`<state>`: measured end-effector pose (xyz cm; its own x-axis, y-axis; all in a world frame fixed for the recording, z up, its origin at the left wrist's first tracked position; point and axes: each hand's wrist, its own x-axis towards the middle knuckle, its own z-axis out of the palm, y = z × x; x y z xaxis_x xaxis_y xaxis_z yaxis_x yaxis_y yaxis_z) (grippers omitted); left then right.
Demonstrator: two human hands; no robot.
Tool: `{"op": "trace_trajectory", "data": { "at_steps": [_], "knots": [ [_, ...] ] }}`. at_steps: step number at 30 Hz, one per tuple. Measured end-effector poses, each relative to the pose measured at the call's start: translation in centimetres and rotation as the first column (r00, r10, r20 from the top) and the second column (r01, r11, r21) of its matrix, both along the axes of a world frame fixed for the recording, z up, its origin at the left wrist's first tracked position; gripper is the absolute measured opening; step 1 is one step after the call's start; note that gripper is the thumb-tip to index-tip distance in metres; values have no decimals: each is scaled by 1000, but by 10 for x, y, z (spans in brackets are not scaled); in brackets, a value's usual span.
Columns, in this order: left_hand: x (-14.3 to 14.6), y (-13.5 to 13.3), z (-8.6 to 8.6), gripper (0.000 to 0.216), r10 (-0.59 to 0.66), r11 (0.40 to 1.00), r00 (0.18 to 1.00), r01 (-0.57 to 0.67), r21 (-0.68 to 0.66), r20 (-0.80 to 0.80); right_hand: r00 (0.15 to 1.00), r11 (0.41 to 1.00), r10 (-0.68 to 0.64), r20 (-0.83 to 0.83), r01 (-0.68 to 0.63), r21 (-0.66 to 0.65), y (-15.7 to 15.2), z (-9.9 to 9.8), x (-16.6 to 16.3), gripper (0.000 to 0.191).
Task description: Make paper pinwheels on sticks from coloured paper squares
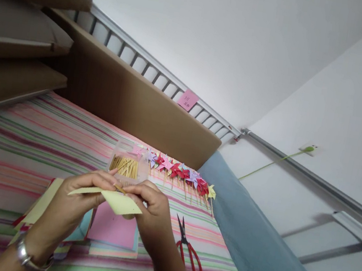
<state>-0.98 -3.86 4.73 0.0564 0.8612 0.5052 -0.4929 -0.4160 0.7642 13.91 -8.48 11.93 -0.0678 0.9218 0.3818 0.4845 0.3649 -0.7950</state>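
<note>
Both my hands hold a folded pale-yellow paper piece (117,201) above the striped bedsheet (28,137). My left hand (68,207) pinches its left side, fingers closed. My right hand (150,211) grips the right side and also pinches a thin wooden stick (120,188) at the paper's top. Just beyond my fingers stands a clear plastic tub of wooden sticks (126,167). A row of finished paper pinwheels (178,172) on sticks, red, pink, purple and yellow, lies to the right of the tub.
A stack of coloured paper squares (112,230), pink on top, lies under my hands. Red-handled scissors (191,253) rest to the right. A brown headboard (131,99), brown pillows (18,29), a blue cloth (253,240) and a white wall border the bed.
</note>
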Motion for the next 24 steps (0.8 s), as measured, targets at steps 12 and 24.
{"op": "trace_trajectory", "data": {
  "at_steps": [12,24],
  "knots": [
    [-1,1,-2,5,-2,999,1000,2,52,-8,1000,1000,11,-22,-11,23,-3,3,-2,19],
    [-1,-4,2,8,15,999,1000,-16,-41,-9,1000,999,-1,-15,2,37,0,-6,-1,20]
  ]
}}
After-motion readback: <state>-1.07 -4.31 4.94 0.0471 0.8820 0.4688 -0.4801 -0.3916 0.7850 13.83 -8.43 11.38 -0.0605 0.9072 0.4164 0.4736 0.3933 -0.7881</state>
